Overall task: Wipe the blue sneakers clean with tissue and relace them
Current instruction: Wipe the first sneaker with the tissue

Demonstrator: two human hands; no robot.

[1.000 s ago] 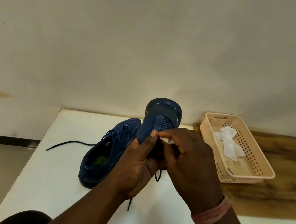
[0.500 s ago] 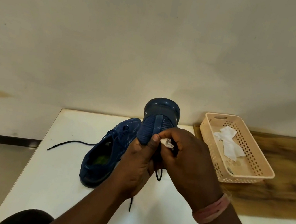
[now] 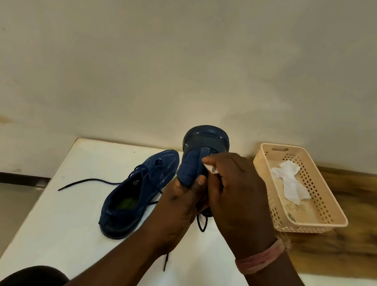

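Left hand (image 3: 179, 205) gripping upturned sneaker (image 3: 194, 161), right hand (image 3: 236, 194) pinching tissue (image 3: 210, 168) against it

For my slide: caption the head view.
Left hand holds blue sneaker while right hand wipes with tissue.

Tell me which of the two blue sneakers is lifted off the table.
The right-hand sneaker, gripped by the left hand; the other sneaker lies flat.
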